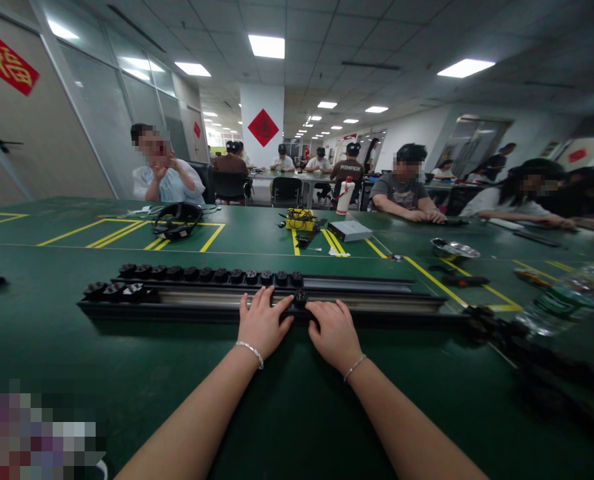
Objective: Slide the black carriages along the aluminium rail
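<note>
A long black track rail [387,305] with a shiny metal channel lies across the table in front of me. One small black socket module [301,297] sits on its channel between my two hands. My left hand [264,323] touches the module's left side, its other fingers stretched over the rail. From the right, the fingertips of my right hand [334,330] press against the module. Several more modules [114,291] sit at the rail's left end. Behind it, a second black rail [357,284] carries a row of modules [220,275] along its left part.
The green table [187,387] has yellow tape lines. Loose black parts [507,333] and a plastic bottle [561,300] lie at right. Farther back are a metal bowl [454,250], a grey box [349,231] and a black headset [177,220]. Other people sit around the tables.
</note>
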Tool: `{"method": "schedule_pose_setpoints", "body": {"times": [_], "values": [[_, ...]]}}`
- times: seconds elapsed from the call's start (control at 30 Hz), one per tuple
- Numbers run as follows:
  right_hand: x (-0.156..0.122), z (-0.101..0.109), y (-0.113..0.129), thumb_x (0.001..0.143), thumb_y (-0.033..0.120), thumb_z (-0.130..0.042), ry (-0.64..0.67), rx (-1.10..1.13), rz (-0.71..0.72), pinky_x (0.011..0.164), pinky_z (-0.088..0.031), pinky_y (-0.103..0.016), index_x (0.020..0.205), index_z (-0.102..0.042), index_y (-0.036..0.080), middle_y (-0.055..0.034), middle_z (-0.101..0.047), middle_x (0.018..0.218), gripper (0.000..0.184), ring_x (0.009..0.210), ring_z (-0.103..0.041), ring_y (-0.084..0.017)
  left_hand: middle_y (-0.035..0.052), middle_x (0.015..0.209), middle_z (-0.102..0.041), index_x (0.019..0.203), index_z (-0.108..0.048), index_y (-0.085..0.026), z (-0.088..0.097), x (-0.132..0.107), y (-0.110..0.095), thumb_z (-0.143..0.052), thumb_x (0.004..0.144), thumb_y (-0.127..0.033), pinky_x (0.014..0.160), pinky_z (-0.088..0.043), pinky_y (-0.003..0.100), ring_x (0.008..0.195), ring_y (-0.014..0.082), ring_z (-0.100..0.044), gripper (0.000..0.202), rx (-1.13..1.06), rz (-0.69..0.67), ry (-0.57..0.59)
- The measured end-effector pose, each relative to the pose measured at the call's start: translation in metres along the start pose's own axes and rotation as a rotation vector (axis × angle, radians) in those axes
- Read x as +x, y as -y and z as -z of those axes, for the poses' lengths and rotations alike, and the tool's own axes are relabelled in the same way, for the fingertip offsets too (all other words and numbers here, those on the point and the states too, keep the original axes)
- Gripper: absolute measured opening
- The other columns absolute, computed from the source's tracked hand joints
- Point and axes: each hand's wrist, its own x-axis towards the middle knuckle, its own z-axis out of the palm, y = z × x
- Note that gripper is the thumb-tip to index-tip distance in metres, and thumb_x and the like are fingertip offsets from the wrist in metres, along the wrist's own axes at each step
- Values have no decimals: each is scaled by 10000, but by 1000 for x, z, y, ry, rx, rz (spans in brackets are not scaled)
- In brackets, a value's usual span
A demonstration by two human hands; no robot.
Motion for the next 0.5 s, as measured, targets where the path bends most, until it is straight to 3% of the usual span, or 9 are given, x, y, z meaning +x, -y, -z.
{"method": "schedule_pose_setpoints", "body": {"times": [0.5], "values": [[4, 0, -1, 767, 177, -435, 24, -53, 6, 975, -227, -370, 1029, -553, 266, -16, -632, 1020, 301, 940, -531, -154, 40, 1359, -400, 1213, -465, -409, 4, 0, -3, -484, 773, -460, 1026, -128, 526, 1269, 267, -295, 443, -16, 20, 34]]}}
